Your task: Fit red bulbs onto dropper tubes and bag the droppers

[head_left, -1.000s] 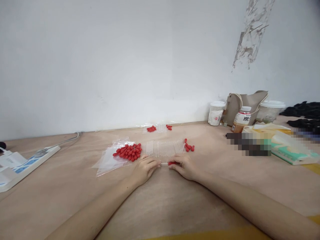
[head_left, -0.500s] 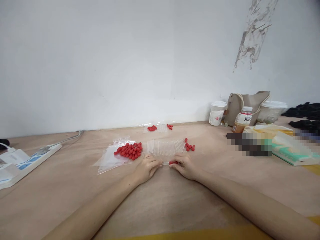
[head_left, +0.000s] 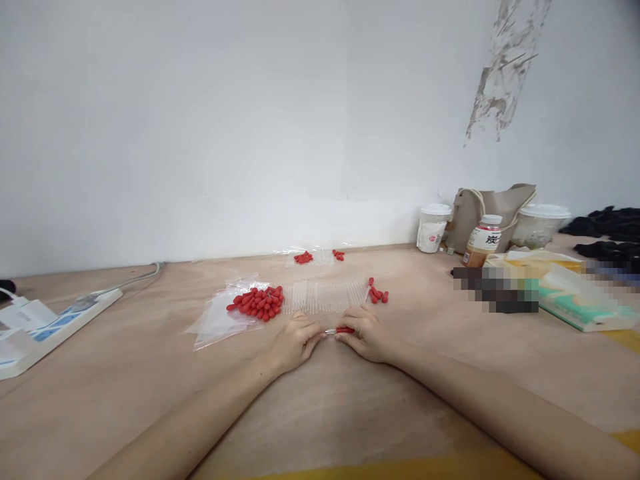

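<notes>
Between the fingers of my left hand (head_left: 299, 339) a thin clear dropper tube (head_left: 330, 331) is pinched, its near part hidden by the fingers. My right hand (head_left: 367, 335) grips a red rubber bulb (head_left: 345, 330) that meets the tube's right end; how far the tube sits inside I cannot tell. Just beyond the hands lies a row of clear tubes (head_left: 320, 295), side by side. A heap of red bulbs (head_left: 256, 303) rests on clear plastic bags (head_left: 220, 320) left of the row. Several more red bulbs (head_left: 379, 293) lie at its right end.
Near the wall lies a clear bag with red bulbs (head_left: 303, 257) and tubes. A power strip (head_left: 60, 330) is at the left. On the right stand a lidded cup (head_left: 433, 230), a bottle (head_left: 483, 243), a grey bag (head_left: 463, 223) and a tissue pack (head_left: 583, 300).
My right hand and the bulb have shifted slightly left, and less of the tube shows between the hands. The view has moved a little.
</notes>
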A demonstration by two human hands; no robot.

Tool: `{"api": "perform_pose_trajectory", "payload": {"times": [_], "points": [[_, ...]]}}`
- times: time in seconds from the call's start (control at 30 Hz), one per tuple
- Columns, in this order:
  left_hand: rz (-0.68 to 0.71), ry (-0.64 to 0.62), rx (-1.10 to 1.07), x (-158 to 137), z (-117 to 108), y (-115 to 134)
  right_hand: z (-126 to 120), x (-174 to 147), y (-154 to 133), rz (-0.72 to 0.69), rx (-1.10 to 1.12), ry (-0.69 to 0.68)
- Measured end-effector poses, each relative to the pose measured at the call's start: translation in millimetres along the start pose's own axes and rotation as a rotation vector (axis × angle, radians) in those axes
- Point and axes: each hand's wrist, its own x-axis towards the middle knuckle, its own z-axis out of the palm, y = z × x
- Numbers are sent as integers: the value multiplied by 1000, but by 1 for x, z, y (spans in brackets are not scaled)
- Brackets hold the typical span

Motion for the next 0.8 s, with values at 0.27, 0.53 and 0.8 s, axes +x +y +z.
{"api": "perform_pose_trajectory", "payload": {"times": [0.27,0.53,0.8], "points": [[-69,46,-40,0,1,4,1,5,3,149,405,90],[-88,10,-64,0,-5,7,-24,27,30,570,910,387],[-152,-33,-77,2,-6,10,-43,56,109,967,336,309]]}}
